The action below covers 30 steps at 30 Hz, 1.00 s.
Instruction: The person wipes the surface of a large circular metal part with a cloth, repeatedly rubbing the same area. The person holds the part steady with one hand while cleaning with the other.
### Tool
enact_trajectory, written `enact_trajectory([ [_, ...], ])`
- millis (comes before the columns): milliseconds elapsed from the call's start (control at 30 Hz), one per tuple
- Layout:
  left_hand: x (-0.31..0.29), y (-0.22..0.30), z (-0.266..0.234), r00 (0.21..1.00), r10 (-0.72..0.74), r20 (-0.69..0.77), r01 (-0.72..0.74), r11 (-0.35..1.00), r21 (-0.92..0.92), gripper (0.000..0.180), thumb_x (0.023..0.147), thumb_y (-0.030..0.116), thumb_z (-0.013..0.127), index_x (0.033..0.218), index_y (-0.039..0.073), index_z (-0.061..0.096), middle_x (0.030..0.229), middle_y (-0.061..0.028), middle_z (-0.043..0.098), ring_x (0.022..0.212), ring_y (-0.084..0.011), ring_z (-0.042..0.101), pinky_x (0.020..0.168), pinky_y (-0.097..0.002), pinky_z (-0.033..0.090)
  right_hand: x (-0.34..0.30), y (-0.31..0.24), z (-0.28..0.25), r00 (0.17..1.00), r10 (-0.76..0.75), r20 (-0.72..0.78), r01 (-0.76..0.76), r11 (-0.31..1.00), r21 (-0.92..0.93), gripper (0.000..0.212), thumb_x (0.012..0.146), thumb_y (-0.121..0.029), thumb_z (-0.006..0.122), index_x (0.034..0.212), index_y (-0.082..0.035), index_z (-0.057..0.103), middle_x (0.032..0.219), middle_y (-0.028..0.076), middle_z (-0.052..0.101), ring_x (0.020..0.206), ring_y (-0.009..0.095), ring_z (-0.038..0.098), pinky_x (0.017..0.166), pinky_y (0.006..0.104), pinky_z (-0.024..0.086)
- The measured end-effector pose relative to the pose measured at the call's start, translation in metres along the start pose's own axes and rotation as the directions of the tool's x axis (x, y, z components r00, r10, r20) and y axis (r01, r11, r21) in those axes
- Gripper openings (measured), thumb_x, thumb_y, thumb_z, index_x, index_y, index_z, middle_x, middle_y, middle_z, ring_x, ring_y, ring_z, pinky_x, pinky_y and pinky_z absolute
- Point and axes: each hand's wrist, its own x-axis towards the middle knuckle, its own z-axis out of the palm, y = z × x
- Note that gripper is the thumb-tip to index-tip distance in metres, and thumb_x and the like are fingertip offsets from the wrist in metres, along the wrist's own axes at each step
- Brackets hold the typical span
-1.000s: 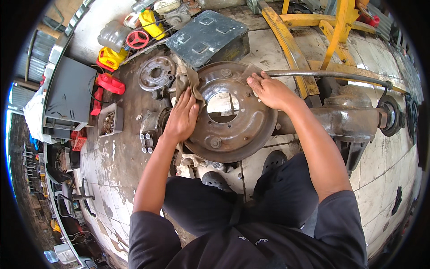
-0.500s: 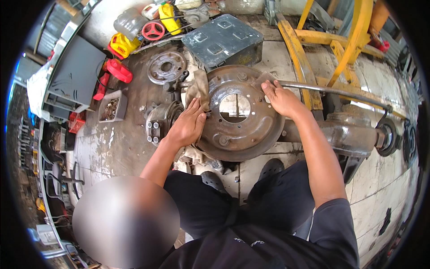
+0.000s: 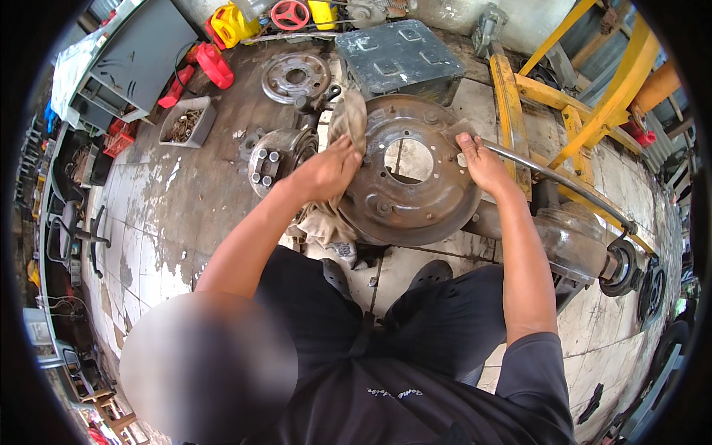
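A round brown brake backing plate (image 3: 423, 215) with a large central hole stands tilted in front of my knees. At its left edge my left hand (image 3: 334, 170) is closed on a beige rag (image 3: 348, 119), which hangs along the rim. My right hand (image 3: 483, 163) grips the plate's right edge, its thumb on the face and the other fingers mostly hidden. Beside that thumb lies a thin brownish piece (image 3: 457, 129) I cannot identify. Left of the plate is a hub (image 3: 278, 159) with several bolts; an axle housing (image 3: 571, 237) extends to the right.
Behind the plate sits a dark grey box (image 3: 400, 55), with a round metal disc (image 3: 285, 76) to its left. A long metal bar (image 3: 556, 178) runs beside the yellow frame (image 3: 508, 111). Farther left is a grey bin (image 3: 187, 122) of small parts. More cloth (image 3: 326, 226) lies below the hub.
My left hand has gone from lying flat at the plate's edge to clutching the rag. The right hand has slid outward to the rim. The view has shifted.
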Motion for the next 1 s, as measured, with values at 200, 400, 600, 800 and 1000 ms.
enact_trajectory([
  [200,-0.057,0.037,0.022,0.997,-0.044,-0.064,0.059,0.962,0.266,0.048,0.103,0.030,0.034,0.131,-0.006,0.050,0.144,-0.0273,0.044,0.142,-0.0374,0.034,0.118,-0.0536,0.020,0.011,0.021,0.007,0.999,-0.043,-0.002,0.043,0.999,0.032,0.084,0.099,-0.068,0.017,0.147,-0.003,0.041,0.153,0.019,0.035,0.146,0.032,0.025,0.117,0.0391,0.027],
  [400,-0.015,0.013,0.015,0.974,-0.071,-0.214,0.148,0.917,0.371,0.050,0.102,0.030,0.029,0.138,-0.001,0.047,0.146,-0.0181,0.046,0.145,-0.0352,0.029,0.118,-0.0603,0.012,0.011,0.017,0.003,0.999,-0.045,0.012,0.045,0.999,0.029,0.084,0.099,-0.067,0.018,0.146,-0.002,0.042,0.154,0.019,0.035,0.147,0.032,0.024,0.117,0.0386,0.027],
  [600,0.045,-0.013,-0.019,0.993,-0.110,-0.051,0.121,0.931,0.343,0.057,0.103,0.034,0.019,0.145,0.003,0.041,0.148,-0.0108,0.046,0.149,-0.0329,0.019,0.118,-0.0637,0.002,0.010,0.014,0.002,0.998,-0.046,0.043,0.045,0.999,0.030,0.085,0.099,-0.067,0.017,0.147,-0.001,0.039,0.154,0.018,0.035,0.147,0.032,0.022,0.118,0.0381,0.027],
  [800,0.087,-0.018,-0.024,0.999,-0.031,0.016,0.026,0.970,0.240,0.060,0.104,0.038,0.016,0.151,0.007,0.036,0.152,-0.0092,0.042,0.151,-0.0299,0.012,0.119,-0.0601,-0.005,0.013,0.018,0.005,0.999,-0.045,0.023,0.045,0.999,0.015,0.084,0.099,-0.067,0.018,0.148,-0.002,0.039,0.154,0.018,0.035,0.147,0.032,0.022,0.118,0.0378,0.027],
  [1000,0.033,-0.023,0.000,0.994,-0.072,-0.083,0.092,0.956,0.278,0.055,0.103,0.035,0.021,0.143,0.005,0.044,0.154,-0.0103,0.038,0.150,-0.0305,0.013,0.118,-0.0633,0.000,0.011,0.017,0.006,0.999,-0.049,0.014,0.049,0.999,0.000,0.081,0.100,-0.065,0.021,0.148,-0.002,0.039,0.154,0.017,0.035,0.147,0.031,0.023,0.118,0.0369,0.026],
])
